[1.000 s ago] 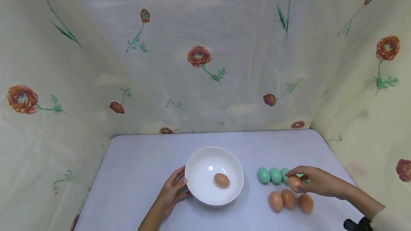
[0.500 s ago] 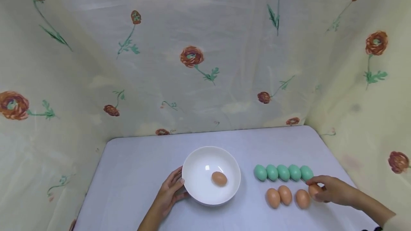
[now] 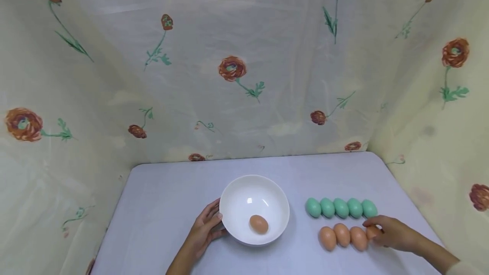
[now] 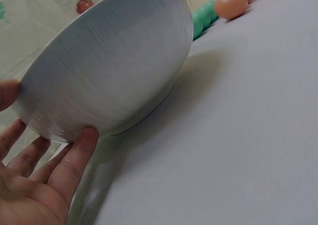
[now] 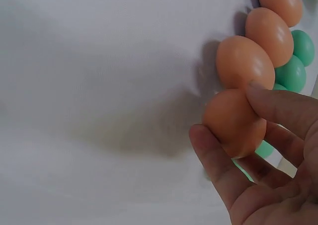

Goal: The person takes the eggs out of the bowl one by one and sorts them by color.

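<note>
My left hand [image 3: 204, 228] holds a white bowl [image 3: 233, 198] by its left side, thumb at the rim and fingers against the outer wall, as the left wrist view shows. One brown egg [image 3: 259, 224] lies inside the bowl. To the right, my right hand [image 3: 395, 232] pinches another brown egg [image 5: 231, 120] between thumb and fingers. That egg sits at the right end of a row of brown eggs [image 3: 341, 235], close against its neighbour [image 5: 243, 63]. Behind them runs a parallel row of several green eggs [image 3: 341, 208].
A pale cloth covers the table [image 3: 172, 194]. Flower-patterned curtains [image 3: 191, 75] hang behind the table and along both sides. The bowl stands left of the two egg rows.
My right hand has carried its brown egg from over the green eggs to the right end of the brown row. The neighbouring egg shifted left, closing a gap. The bowl's egg rolled slightly nearer.
</note>
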`<state>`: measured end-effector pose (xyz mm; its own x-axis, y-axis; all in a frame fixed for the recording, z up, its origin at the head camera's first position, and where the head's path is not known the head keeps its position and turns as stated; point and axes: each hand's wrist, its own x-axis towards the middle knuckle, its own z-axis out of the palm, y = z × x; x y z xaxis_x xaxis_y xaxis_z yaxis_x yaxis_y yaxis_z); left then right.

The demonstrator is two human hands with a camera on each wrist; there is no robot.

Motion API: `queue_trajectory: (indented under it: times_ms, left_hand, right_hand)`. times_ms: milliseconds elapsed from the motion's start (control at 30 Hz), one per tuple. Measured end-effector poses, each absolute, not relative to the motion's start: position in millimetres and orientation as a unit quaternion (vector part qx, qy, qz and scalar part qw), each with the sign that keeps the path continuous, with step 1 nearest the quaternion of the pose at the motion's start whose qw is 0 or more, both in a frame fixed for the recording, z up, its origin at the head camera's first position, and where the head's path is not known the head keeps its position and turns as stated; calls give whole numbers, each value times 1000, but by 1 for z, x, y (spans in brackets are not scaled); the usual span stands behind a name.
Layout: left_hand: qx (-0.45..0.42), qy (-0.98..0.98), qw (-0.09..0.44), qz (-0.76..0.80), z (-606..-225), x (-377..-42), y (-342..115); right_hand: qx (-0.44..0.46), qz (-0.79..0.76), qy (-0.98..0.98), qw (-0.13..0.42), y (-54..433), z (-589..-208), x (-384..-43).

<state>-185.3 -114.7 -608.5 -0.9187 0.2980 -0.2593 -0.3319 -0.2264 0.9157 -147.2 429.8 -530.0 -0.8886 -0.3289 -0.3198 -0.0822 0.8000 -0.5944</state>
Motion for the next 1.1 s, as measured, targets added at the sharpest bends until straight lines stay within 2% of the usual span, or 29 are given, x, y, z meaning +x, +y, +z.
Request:
queue_trajectory:
  times_ms: [333,633,1100]
  left_hand:
    - [-16,593,197,781,-606,-185,-113]
    - [-14,598,192,778,-606,-184,-113]
    - [-8,595,193,780,-607,-184,-113]
  right_hand:
    - [-85,-274,938,194,424,-542,-150]
    - [-125,-244,949,158,424,-550,-149]
    - [-128,-259,939,185,422,-542,-149]
